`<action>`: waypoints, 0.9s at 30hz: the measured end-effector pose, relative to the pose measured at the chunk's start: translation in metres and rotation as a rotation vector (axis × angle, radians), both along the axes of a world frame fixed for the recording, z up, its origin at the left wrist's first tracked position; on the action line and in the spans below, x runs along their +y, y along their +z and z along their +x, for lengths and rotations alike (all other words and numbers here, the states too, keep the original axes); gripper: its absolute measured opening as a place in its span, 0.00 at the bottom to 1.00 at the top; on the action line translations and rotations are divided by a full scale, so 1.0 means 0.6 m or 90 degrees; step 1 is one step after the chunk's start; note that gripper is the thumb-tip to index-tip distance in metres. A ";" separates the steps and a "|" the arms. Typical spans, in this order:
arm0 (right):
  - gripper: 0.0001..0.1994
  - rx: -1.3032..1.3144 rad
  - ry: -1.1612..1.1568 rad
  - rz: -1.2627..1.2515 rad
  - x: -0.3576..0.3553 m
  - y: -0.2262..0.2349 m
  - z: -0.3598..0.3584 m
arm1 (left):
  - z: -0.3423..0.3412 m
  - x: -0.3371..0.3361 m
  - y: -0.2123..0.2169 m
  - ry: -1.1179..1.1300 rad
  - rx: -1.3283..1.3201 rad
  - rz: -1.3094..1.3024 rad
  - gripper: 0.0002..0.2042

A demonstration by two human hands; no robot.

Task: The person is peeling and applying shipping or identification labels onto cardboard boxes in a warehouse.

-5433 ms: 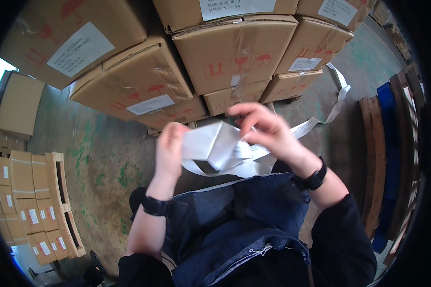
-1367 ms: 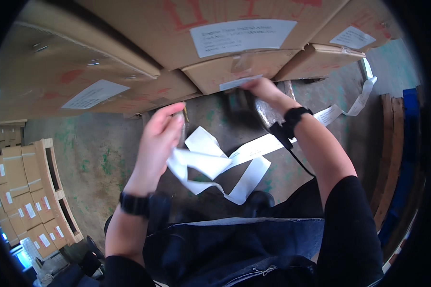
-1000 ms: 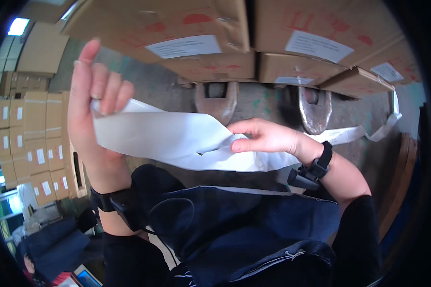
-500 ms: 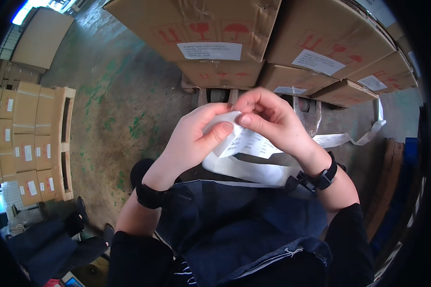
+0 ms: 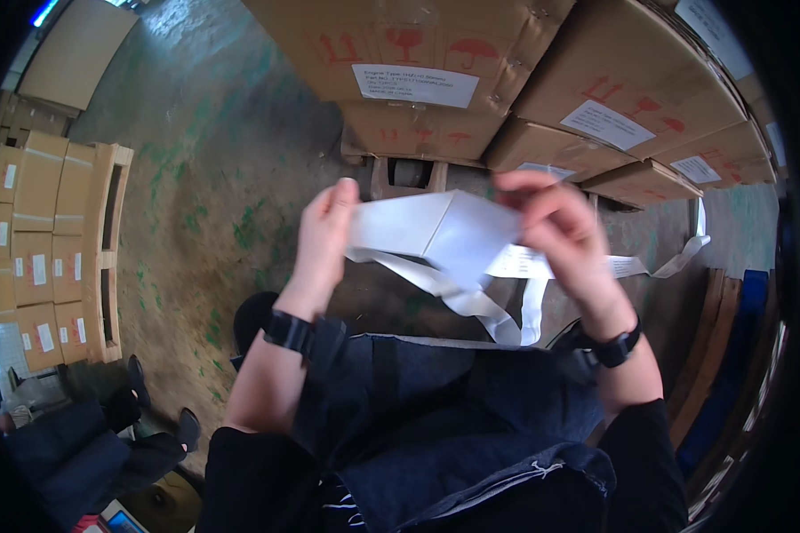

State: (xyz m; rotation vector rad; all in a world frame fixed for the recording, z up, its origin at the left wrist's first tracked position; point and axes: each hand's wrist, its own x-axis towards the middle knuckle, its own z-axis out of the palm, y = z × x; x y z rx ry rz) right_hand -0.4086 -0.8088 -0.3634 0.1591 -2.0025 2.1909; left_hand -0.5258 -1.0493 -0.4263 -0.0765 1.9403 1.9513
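Observation:
A long white strap (image 5: 436, 235) is stretched and partly folded between both hands at chest height. My left hand (image 5: 324, 233) pinches its left end, fingers pointing up. My right hand (image 5: 556, 231) grips the folded part on the right. Loose loops of the strap hang below toward my dark apron (image 5: 436, 400), and a tail trails right across the floor (image 5: 684, 258). Black bands sit on both wrists.
Stacked brown cardboard boxes (image 5: 471, 71) on a pallet stand just ahead. More small boxes on a wooden pallet (image 5: 53, 240) are at the left. Another person's legs and shoes (image 5: 142, 426) show at lower left. Blue and wooden boards (image 5: 738, 355) lie at the right.
My hands have moved apart from close together, spreading the strap wider between them. The view has shifted slightly toward the boxes.

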 end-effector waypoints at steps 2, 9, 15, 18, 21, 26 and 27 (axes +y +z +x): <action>0.05 0.048 0.023 -0.224 0.035 0.005 -0.012 | -0.056 -0.084 -0.064 -0.035 0.064 -0.125 0.11; 0.15 -0.028 0.068 0.648 0.020 -0.114 -0.136 | -0.074 0.064 -0.051 -0.349 0.134 -0.270 0.20; 0.19 -0.099 -0.005 0.538 -0.009 -0.239 -0.193 | -0.122 0.098 -0.188 -0.221 0.125 -0.222 0.09; 0.14 -0.282 -0.127 0.423 0.027 -0.306 -0.177 | -0.141 0.098 -0.202 -0.214 0.173 -0.278 0.12; 0.09 -0.324 -0.235 -0.069 0.022 -0.352 -0.180 | -0.150 0.114 -0.203 -0.197 0.192 -0.334 0.14; 0.08 -0.379 -0.352 -0.149 0.005 -0.357 -0.198 | -0.170 0.125 -0.224 -0.163 0.183 -0.329 0.15; 0.09 -0.375 -0.364 -0.168 0.003 -0.357 -0.200 | -0.172 0.125 -0.230 -0.138 0.214 -0.314 0.14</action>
